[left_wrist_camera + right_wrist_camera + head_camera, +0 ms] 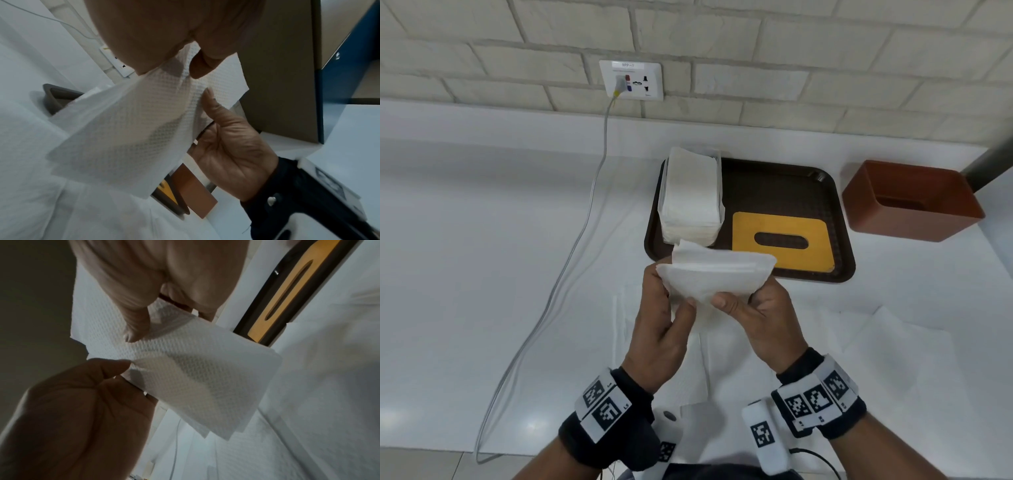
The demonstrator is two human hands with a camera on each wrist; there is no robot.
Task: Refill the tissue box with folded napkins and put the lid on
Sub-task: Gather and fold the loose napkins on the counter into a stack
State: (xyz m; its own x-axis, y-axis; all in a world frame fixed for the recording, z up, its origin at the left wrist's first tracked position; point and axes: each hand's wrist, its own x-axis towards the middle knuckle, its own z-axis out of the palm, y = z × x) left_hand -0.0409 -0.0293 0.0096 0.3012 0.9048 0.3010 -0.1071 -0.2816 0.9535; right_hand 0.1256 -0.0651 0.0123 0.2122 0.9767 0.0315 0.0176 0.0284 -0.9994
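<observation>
Both hands hold a folded white napkin [714,279] in the air, just in front of the tray. My left hand [666,310] pinches its left side and my right hand [744,308] pinches its right side, thumbs on the near face. The wrist views show the same embossed napkin [133,123] [195,369] between thumb and fingers. A tall stack of napkins [691,195] stands on the left of the brown tray [839,219]. The yellow lid [780,222] with an oval slot lies flat on the tray. The brown tissue box [911,202] stands to the right of the tray.
Unfolded white napkins [876,342] lie spread on the white counter under and beside my hands. A grey cable [585,219] runs from a wall socket [631,80] down the counter's left side. A brick wall closes off the back.
</observation>
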